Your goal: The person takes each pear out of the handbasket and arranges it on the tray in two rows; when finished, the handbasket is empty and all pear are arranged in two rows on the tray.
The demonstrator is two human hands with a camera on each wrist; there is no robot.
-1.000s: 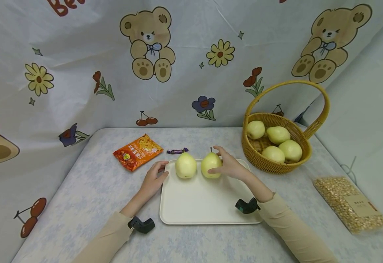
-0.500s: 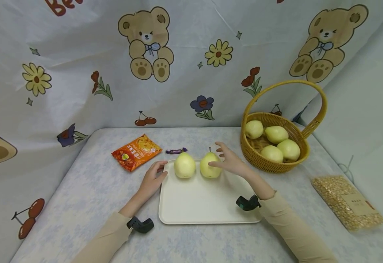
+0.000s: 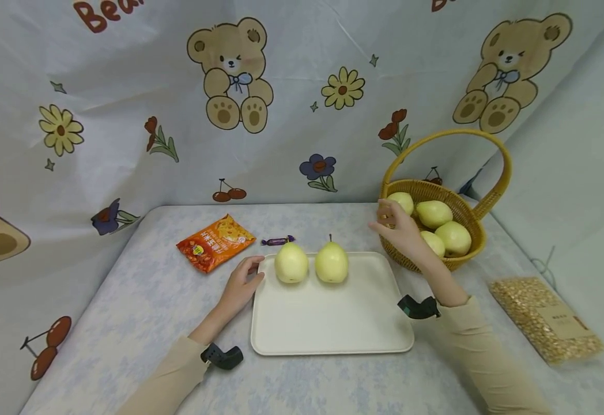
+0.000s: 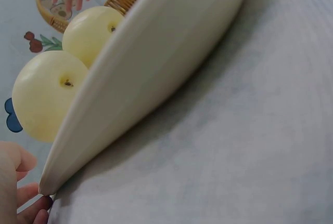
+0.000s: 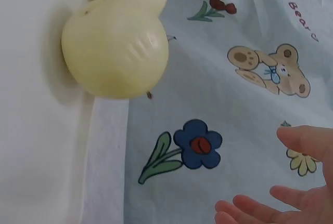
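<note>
At the upper left corner of the white tray point(image 3: 333, 323), my left hand point(image 3: 237, 285) rests with loosely bent fingers. In the left wrist view its fingertips point(image 4: 44, 203) touch the tray's rim. Two pale yellow-green pears stand side by side along the tray's far edge, a left pear point(image 3: 291, 263) and a right pear point(image 3: 332, 263). My right hand point(image 3: 403, 230) hovers at the near left side of the wicker basket point(image 3: 478, 245), partly hiding it. Nothing is in that hand, and its thumb and fingers stand apart in the right wrist view. Several pears point(image 3: 454, 238) lie inside the basket.
An orange snack bag point(image 3: 216, 243) and a small purple-wrapped candy point(image 3: 278, 241) lie behind the tray on the left. A bag of golden grains point(image 3: 546, 320) is at the right. The basket's tall handle point(image 3: 504, 173) arches upward before the printed bear cloth point(image 3: 281, 167).
My right hand has let go of the right pear and moved right and away to the basket. The left hand keeps its place on the tray. The head view has shifted slightly.
</note>
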